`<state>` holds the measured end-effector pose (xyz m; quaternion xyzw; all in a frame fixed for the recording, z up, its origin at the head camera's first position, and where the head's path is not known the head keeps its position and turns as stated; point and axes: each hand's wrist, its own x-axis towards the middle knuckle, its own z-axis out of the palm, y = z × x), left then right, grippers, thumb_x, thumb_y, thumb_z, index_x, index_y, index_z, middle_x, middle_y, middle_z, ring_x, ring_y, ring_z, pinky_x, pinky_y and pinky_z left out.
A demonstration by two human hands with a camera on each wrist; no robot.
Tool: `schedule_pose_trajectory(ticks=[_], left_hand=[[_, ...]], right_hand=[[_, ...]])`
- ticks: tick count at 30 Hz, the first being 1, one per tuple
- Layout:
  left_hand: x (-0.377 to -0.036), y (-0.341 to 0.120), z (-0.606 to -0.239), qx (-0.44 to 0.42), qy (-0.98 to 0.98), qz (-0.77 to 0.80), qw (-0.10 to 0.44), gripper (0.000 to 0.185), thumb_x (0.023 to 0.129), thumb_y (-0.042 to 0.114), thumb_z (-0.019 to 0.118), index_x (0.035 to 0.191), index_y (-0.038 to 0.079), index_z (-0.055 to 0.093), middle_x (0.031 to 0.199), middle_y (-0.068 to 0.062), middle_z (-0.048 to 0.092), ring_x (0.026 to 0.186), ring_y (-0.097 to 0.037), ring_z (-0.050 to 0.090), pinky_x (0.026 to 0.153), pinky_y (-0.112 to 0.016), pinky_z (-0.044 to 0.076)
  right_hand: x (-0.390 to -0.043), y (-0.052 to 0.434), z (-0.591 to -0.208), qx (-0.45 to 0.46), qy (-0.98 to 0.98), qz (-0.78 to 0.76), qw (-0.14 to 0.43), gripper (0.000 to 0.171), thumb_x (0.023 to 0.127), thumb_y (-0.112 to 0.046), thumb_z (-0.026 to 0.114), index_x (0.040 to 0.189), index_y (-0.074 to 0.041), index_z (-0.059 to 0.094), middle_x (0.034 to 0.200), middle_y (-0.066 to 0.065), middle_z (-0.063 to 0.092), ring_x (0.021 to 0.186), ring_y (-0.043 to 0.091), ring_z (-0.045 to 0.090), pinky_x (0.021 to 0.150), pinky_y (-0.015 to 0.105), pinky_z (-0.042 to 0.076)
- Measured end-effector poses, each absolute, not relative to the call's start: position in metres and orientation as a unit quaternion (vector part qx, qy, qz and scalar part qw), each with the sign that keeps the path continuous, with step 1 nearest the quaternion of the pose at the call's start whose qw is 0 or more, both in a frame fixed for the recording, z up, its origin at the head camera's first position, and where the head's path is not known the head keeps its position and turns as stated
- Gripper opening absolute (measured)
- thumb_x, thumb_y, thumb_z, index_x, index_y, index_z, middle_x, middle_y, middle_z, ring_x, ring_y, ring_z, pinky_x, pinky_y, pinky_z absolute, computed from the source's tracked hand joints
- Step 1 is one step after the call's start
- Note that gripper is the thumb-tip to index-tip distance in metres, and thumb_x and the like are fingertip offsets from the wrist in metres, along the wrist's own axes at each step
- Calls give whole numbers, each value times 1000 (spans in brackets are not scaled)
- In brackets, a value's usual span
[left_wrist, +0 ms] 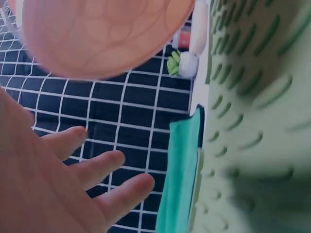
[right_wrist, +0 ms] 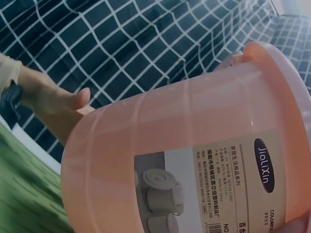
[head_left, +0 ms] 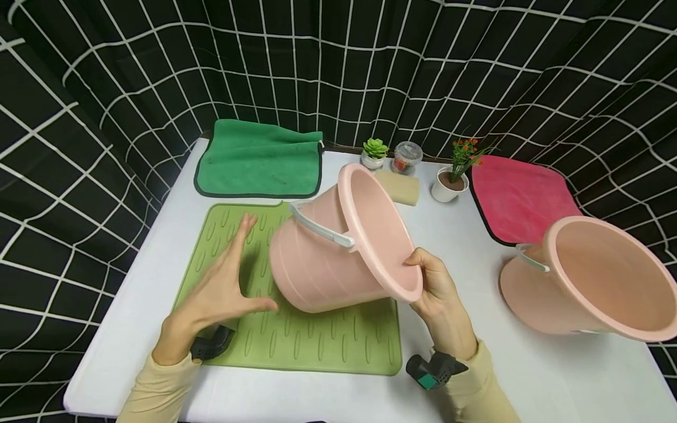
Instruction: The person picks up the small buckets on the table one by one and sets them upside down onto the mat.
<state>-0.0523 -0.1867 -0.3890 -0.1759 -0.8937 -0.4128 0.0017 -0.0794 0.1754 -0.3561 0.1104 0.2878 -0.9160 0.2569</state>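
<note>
Fingers of the left hand (head_left: 224, 288) are spread and flat at centre left of the frame, beside the tilted pink plastic bucket with a white handle (head_left: 338, 247), above the ribbed green silicone mat (head_left: 317, 341). The right hand (head_left: 441, 299) pinches the rim, lower right of centre. Better to support the base with the left palm, so the bucket does not swing.

A staged recording booth: black grid-lined curtain (head_left: 476, 64) wraps closely around a white table (head_left: 555, 376)
</note>
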Motion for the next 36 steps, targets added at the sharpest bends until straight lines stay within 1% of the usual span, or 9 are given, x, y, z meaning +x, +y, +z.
schedule_pose_trajectory(ticks=[3,4,7,10,17,25,27,31,36], left_hand=[[-53,-182,-394,-212,-860,-463,29,153,62,87,74,166,18,-14,177,-13,6,156,-52,23,114,-75,33],[-53,-181,-396,-222,-849,-478,35,154,61,88,73,166,17,-15,177,-13,5,157,-49,24,119,-69,34],[-52,-177,-400,-259,-808,-526,58,156,63,83,75,163,10,-19,176,-17,0,163,-31,16,131,-44,22],[-50,-173,-404,-289,-769,-564,85,157,63,78,79,160,7,-22,174,-23,-4,163,-13,11,129,-21,8],[-48,-162,-406,-344,-702,-605,154,158,64,67,86,157,8,-26,173,-23,-15,162,-18,15,131,-24,12],[-47,-149,-400,-376,-652,-620,224,155,63,61,93,163,19,-18,171,-19,-25,162,-33,16,133,-37,17],[-47,-147,-400,-379,-637,-630,232,153,62,59,94,163,21,-15,172,-19,-22,161,-34,19,132,-38,20],[-46,-146,-401,-381,-626,-633,249,149,64,56,95,164,20,-10,173,-19,-12,157,-33,27,129,-37,28],[-47,-146,-401,-364,-639,-618,279,143,65,51,95,162,12,-3,172,-20,0,151,-31,34,125,-35,34]], right_hand=[[-79,167,-357,112,285,-913,269,50,84,13,41,129,-6,32,121,5,52,105,15,66,87,25,62],[-79,164,-357,114,283,-912,274,50,83,12,41,129,-7,32,120,5,53,104,16,67,87,25,62],[-80,155,-357,114,277,-909,289,51,82,12,42,129,-6,31,120,6,54,103,16,68,87,24,62],[-80,148,-357,118,273,-907,298,49,81,12,45,126,-4,34,116,6,57,100,16,69,85,23,62],[-78,135,-356,137,269,-900,315,36,84,5,36,118,-3,45,109,6,60,92,14,69,75,21,62],[-75,124,-356,137,227,-909,322,24,84,6,39,92,-2,60,84,5,69,72,13,71,62,20,60],[-74,121,-355,147,230,-909,315,26,85,6,36,89,-2,60,82,4,69,70,13,71,60,19,60],[-72,114,-353,181,233,-906,302,35,101,-3,30,88,-3,63,80,4,69,68,13,72,59,20,59],[-73,111,-353,189,232,-907,296,41,110,-15,33,89,-4,67,80,4,71,70,13,74,61,20,60]])
